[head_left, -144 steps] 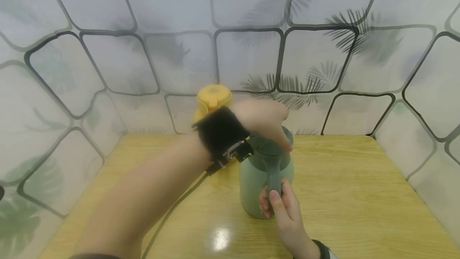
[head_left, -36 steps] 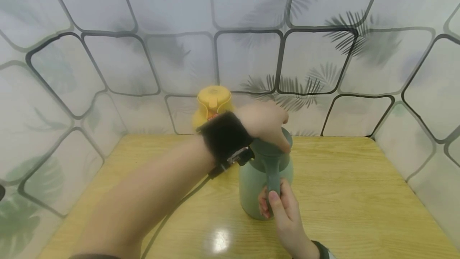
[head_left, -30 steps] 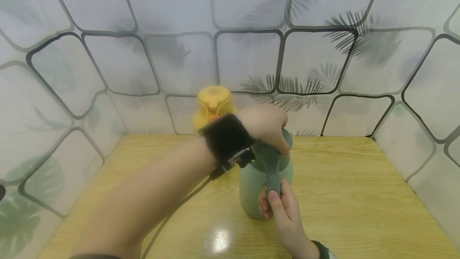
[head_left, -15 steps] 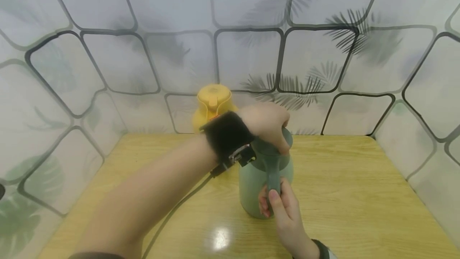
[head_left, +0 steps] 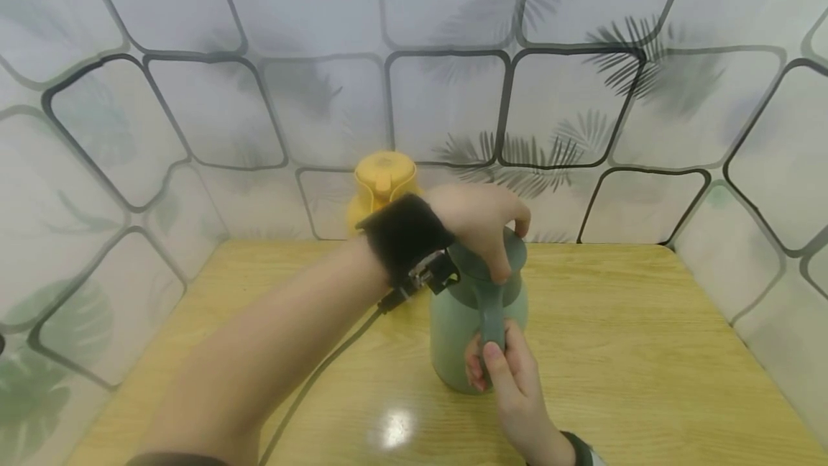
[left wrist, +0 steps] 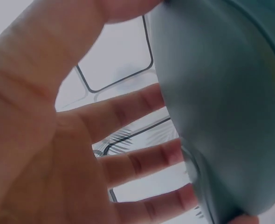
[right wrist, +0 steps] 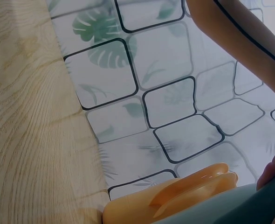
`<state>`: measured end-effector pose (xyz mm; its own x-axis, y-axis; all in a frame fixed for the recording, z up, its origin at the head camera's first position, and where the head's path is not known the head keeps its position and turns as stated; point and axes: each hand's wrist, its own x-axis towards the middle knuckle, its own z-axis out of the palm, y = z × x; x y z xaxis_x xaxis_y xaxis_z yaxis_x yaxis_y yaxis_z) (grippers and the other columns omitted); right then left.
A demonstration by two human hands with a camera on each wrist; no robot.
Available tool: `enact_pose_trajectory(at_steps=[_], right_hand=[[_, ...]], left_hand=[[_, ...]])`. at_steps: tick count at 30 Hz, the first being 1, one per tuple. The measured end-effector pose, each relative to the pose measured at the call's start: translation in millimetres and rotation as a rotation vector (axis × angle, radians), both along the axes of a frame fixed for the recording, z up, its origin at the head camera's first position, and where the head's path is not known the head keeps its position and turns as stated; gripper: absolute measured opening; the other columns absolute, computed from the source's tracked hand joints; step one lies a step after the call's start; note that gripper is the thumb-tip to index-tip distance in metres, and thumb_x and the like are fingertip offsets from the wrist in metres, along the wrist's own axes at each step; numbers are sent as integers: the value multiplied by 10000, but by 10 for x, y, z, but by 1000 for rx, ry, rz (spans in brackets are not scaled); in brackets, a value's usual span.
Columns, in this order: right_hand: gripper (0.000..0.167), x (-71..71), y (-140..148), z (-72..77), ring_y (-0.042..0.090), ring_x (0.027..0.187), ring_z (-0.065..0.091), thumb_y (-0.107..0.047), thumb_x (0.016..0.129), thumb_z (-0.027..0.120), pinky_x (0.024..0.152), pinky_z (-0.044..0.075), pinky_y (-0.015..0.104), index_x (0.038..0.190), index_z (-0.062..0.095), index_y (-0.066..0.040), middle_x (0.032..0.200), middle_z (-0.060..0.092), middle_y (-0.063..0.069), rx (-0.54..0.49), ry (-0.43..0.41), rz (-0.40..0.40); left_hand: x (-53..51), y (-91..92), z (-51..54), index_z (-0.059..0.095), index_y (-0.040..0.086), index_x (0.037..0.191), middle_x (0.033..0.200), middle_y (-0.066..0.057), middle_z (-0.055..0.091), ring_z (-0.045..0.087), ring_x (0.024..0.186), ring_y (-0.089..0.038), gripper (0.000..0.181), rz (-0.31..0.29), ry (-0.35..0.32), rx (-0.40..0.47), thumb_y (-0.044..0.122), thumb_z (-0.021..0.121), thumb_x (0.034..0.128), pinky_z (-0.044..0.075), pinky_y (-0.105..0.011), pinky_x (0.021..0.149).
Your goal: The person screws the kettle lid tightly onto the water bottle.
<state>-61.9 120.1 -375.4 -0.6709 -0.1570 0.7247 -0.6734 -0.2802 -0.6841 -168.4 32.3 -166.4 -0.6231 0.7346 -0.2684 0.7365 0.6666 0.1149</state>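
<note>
A pale green jug [head_left: 453, 351] with a darker grey-green lid [head_left: 515, 256] and handle [head_left: 493, 311] stands upright on the table. From above, my left hand [head_left: 477, 225] grips the lid, thumb on the near side and fingers over the far side. The left wrist view shows spread, bent fingers [left wrist: 142, 161] against the edge of the lid [left wrist: 221, 102], with a gap under the palm. Lower down, my right hand [head_left: 517, 390] is wrapped round the handle, its thumb resting along it. The right wrist view catches part of the jug [right wrist: 212, 207].
Behind my left wrist stands a yellow bottle [head_left: 386, 171] with a flip-type cap, partly hidden. A cable [head_left: 310, 383] runs from the left wrist camera over the wooden table [head_left: 621, 351]. Patterned walls [head_left: 446, 106] enclose the table at the back and sides.
My left hand has turned slightly on the lid: its thumb has moved left and its fingers have opened out to the right. The right hand and the jug have stayed in place.
</note>
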Motion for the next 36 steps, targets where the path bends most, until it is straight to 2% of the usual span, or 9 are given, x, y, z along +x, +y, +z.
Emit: enact_pose_trajectory(at_steps=[11, 15, 21, 29, 36], right_hand=[[137, -4, 0, 5, 221, 537, 390, 173, 937, 188, 419, 354, 346, 945, 312, 116, 697, 403, 133, 3, 7, 4], [133, 0, 1, 13, 225, 538, 388, 168, 942, 189, 417, 348, 357, 943, 310, 113, 698, 401, 134, 3, -2, 5], [131, 1, 0, 16, 224, 534, 384, 163, 945, 188, 417, 348, 349, 939, 309, 111, 696, 400, 135, 0, 0, 10], [124, -8, -3, 10, 215, 522, 384, 167, 942, 190, 413, 362, 309, 935, 306, 125, 694, 401, 134, -13, 34, 25], [127, -3, 8, 12, 220, 521, 382, 165, 945, 187, 414, 365, 305, 928, 302, 114, 689, 398, 132, 3, 18, 12]], left_hand=[[-36, -11, 40, 612, 256, 1207, 1113, 100, 558, 495, 998, -95, 560, -57, -28, -8, 227, 824, 689, 425, -263, 777], [-54, -8, 36, 603, 264, 1219, 1141, 95, 535, 493, 1012, -91, 597, -106, -42, -18, 162, 809, 669, 424, -247, 788], [-91, -22, 45, 585, 260, 1238, 1188, 64, 486, 469, 1053, -98, 618, -146, -77, -33, 114, 797, 676, 422, -247, 818], [-102, -36, 59, 581, 293, 1231, 1180, 75, 455, 475, 1015, -108, 643, -198, -81, -63, 89, 794, 660, 430, -247, 766], [-130, -84, 31, 566, 291, 1270, 1204, 88, 449, 464, 1030, -107, 661, -210, -124, -18, 89, 783, 679, 421, -243, 802]])
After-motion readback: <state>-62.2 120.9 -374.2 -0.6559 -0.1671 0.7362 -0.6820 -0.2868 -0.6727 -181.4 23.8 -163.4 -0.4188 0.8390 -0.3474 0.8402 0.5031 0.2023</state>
